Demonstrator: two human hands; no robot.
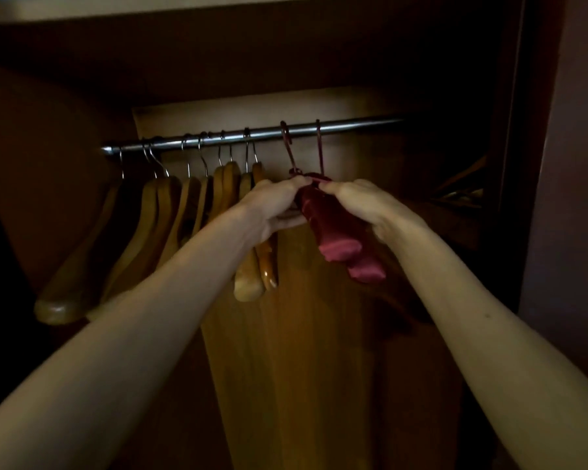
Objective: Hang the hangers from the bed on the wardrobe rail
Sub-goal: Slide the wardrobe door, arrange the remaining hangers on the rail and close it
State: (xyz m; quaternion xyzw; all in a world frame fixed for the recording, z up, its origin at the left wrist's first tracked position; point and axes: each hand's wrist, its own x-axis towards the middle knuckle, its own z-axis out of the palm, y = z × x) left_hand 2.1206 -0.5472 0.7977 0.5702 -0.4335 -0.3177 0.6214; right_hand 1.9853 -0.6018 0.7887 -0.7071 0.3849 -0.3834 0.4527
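At 9 o'clock, wooden hangers [170, 212] in a packed row, steel hooks over the wardrobe rail [353, 126], shoulders fanned toward the camera. About 8 hooks countable, though dim light blurs the far-left ones.

At centre, left hand [272, 205] raised to the neck of the red velvet hangers [333, 228], fingers [301, 182] pinched at the top where hook meets body. 2 red hooks over the rail at 12 o'clock, just right of the last wooden hanger; whether fully seated cannot be told from this angle. 2 padded pink ends pointing down toward 5 o'clock.

Just right of centre, right hand [364, 205] curled round the same pair from the other side, fingertips touching the necks, close to the left hand.

At 3 o'clock, a dark recess with something slatted, too dim to name.

Likely step: settling the 2 red hangers on the rail before letting go.

Risks: release with a hook only half over the rail, and a drop to the wardrobe floor. Hooks crossed or tangled, since both necks bunched together. Sideways nudge into the nearest wooden hanger, knocking it askew.
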